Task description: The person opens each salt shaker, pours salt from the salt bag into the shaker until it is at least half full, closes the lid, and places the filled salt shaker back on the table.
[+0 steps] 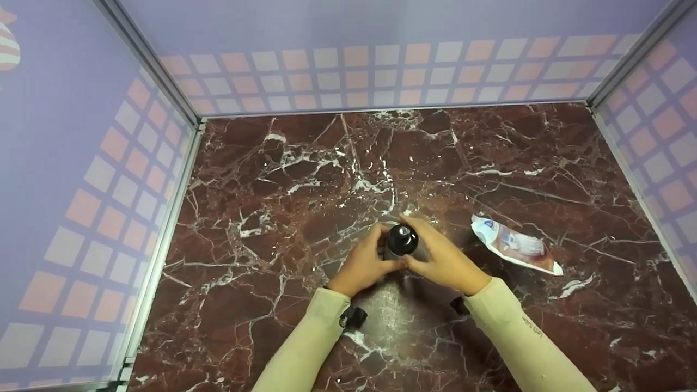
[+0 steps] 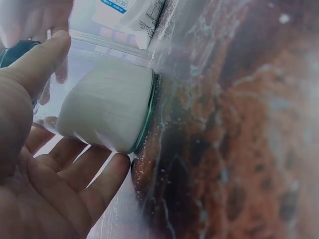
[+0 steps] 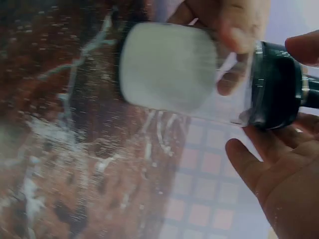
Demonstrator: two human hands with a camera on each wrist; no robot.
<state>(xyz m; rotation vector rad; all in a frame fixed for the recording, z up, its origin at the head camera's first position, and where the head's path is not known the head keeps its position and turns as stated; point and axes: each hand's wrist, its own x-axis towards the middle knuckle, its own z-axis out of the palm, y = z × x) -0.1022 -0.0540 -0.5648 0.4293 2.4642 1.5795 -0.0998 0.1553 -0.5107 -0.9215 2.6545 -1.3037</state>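
Observation:
A clear jar (image 3: pixel 169 69) with a black lid (image 1: pixel 403 239) stands on the table, partly filled with a white, grainy substance. In the left wrist view, my left hand (image 1: pixel 362 264) holds the clear body, thumb on one side and fingers round the other. My right hand (image 1: pixel 446 261) is at the top, its fingers round the lid (image 3: pixel 276 84), which has a narrower black knob or spout. From the head view, both hands hide most of the jar body. To the right of my right hand lies a crumpled plastic pouch (image 1: pixel 514 245), blue, white and brown.
The reddish-brown marbled tabletop (image 1: pixel 261 218) has white specks scattered on it beyond the jar. Purple panels with a pink and white checked pattern (image 1: pixel 356 76) enclose the back and both sides.

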